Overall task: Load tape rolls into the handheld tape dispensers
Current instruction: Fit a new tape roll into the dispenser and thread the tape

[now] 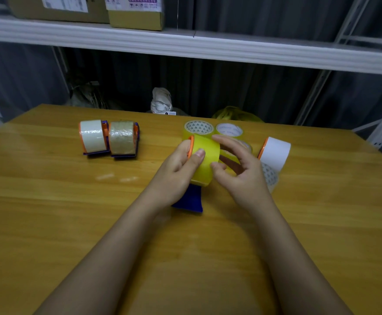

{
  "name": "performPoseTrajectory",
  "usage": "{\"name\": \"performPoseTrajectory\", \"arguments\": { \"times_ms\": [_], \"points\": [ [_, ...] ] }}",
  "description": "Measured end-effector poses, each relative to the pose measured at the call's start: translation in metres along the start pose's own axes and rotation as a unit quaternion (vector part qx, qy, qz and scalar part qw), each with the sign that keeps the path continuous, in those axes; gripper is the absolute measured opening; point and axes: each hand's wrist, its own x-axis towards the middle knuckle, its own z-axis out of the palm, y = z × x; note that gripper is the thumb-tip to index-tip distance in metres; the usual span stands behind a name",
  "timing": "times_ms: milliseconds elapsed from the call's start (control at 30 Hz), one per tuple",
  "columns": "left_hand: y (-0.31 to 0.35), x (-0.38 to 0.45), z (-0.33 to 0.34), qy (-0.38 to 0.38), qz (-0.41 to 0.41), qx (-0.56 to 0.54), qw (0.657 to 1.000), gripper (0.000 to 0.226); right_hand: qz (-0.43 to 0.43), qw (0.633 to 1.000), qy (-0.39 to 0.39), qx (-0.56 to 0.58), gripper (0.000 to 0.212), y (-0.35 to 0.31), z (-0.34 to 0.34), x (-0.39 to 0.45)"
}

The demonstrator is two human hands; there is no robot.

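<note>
Both bare forearms reach forward, converging. Left hand [181, 164] is curled in a grip, thumb on top. Right hand [237, 169] is half-open, fingers [225, 142] spread and bent.

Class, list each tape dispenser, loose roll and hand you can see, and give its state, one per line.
Blue dispenser with yellow roll: loaded, held upright.
Dispenser with white roll: loaded, resting.
Dispenser with brown roll: loaded, resting.
Loose yellow roll: lying flat.
Left hand: gripping.
Right hand: fingering the yellow roll.
</note>
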Motion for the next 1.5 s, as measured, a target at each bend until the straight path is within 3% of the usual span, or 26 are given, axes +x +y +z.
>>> {"name": "performPoseTrajectory", "arguments": {
  "times_ms": [133, 233, 500, 633, 767, 900, 1100, 1233, 1367, 1500],
  "points": [
    [0.000, 0.000, 0.002, 0.006, 0.001, -0.012, 1.000, 0.021, -0.007, 0.994, -0.048, -0.095, 0.064, -0.001, 0.001, -0.002],
    [0.001, 0.000, 0.002, 0.000, 0.005, -0.010, 1.000, 0.026, -0.007, 0.992, -0.037, -0.122, 0.064, -0.002, -0.002, -0.002],
    [0.001, -0.004, -0.002, -0.033, 0.016, 0.024, 0.999, 0.037, -0.007, 1.000, 0.024, -0.018, 0.008, 0.001, -0.011, 0.004],
    [0.001, -0.004, -0.001, -0.014, 0.023, 0.058, 0.998, 0.035, -0.009, 1.000, 0.020, 0.018, 0.021, 0.001, -0.012, 0.005],
    [0.000, -0.004, -0.003, 0.015, 0.040, 0.098, 0.994, 0.030, -0.012, 1.000, 0.016, 0.013, 0.016, -0.002, -0.010, 0.004],
    [-0.010, -0.001, -0.004, 0.078, 0.098, 0.235, 0.964, 0.042, -0.004, 1.000, 0.015, -0.020, 0.013, -0.004, -0.006, 0.001],
    [-0.012, -0.002, -0.004, 0.097, 0.130, 0.319, 0.934, 0.017, 0.023, 1.000, 0.005, -0.013, 0.020, -0.008, -0.007, 0.001],
    [-0.015, -0.002, -0.006, 0.112, 0.123, 0.302, 0.939, 0.050, 0.032, 0.999, 0.005, -0.003, 0.021, -0.008, -0.006, 0.002],
    [-0.016, -0.002, -0.003, 0.106, 0.151, 0.345, 0.920, 0.047, 0.063, 0.997, 0.023, -0.029, 0.027, -0.001, -0.007, 0.003],
    [-0.017, -0.001, -0.004, 0.112, 0.133, 0.320, 0.931, 0.047, 0.070, 0.998, 0.001, 0.012, 0.019, -0.001, -0.009, 0.003]
  ]
}}
